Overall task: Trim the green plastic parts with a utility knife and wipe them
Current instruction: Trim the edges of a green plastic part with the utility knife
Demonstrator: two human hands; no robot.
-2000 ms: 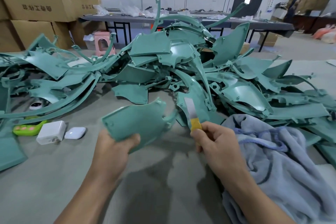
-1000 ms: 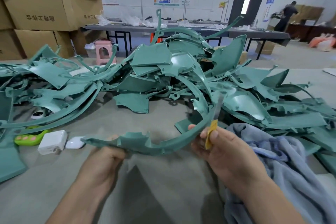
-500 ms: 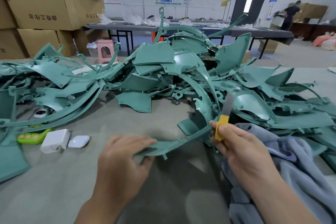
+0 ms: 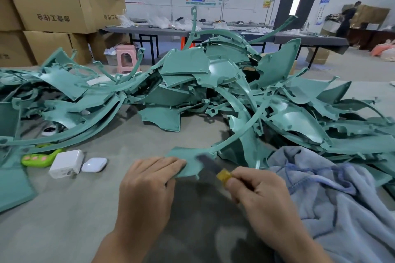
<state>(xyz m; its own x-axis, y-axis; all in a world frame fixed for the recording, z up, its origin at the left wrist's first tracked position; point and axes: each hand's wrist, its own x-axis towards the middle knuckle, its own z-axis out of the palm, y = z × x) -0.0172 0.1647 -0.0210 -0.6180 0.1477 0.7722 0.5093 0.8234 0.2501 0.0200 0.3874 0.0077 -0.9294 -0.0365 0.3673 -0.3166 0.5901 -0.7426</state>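
Observation:
My left hand [image 4: 147,183] grips the wide near end of a green plastic part [image 4: 188,159], a flat panel with a long thin arc [image 4: 245,130] curving up to the right over the pile. My right hand [image 4: 258,194] holds a yellow-handled utility knife [image 4: 223,175]. Its blurred grey blade [image 4: 206,161] lies across the panel's near edge. A large heap of green plastic parts [image 4: 205,83] covers the table behind. A blue-grey cloth [image 4: 333,194] lies bunched under and right of my right hand.
On the grey table [image 4: 64,220] at the left sit a white charger [image 4: 66,163], a white earbud case [image 4: 95,164] and a green toy-like object [image 4: 39,158]. Cardboard boxes [image 4: 53,6] stack at the back left, with a pink stool [image 4: 127,57] and long tables behind.
My left hand turned the part over and laid its wide end low towards the table. My right hand swung the knife down, so its blade now points left onto the panel's edge.

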